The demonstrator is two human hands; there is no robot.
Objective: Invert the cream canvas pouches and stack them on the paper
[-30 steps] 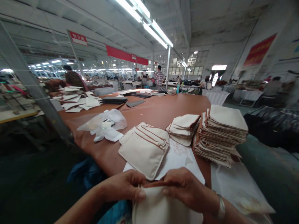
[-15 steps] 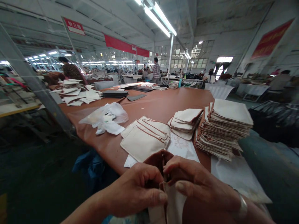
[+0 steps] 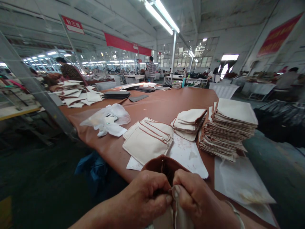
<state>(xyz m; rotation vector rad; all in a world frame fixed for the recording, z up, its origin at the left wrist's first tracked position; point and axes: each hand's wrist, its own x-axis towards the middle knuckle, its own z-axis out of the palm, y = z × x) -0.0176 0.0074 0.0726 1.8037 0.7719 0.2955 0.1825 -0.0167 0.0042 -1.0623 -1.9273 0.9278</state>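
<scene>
A brown leather piece with cream backing [image 3: 164, 163] is held near my body, over the front edge of the table. My left hand [image 3: 145, 197] pinches its seam edge between thumb and fingers. Close beside it, my right hand [image 3: 197, 197] grips the same piece, thumb pressed on the cream edge. The brown side bulges open beyond my fingers, and its lower part is partly hidden by my hands. Just past it lie several fanned cream panels with brown edges [image 3: 147, 143].
A brown-covered table [image 3: 166, 101] stretches ahead. On it are a tall stack of cream panels [image 3: 231, 130], a smaller stack [image 3: 188, 122], a plastic bag [image 3: 109, 117], dark sheets [image 3: 116, 94] and loose white pieces [image 3: 76, 93]. A metal post [image 3: 45, 92] stands at left. People work farther back.
My right fingers have curled down from the top of the brown edge, and the thumb now presses on the seam beside my left thumb. The piece's brown side shows wider.
</scene>
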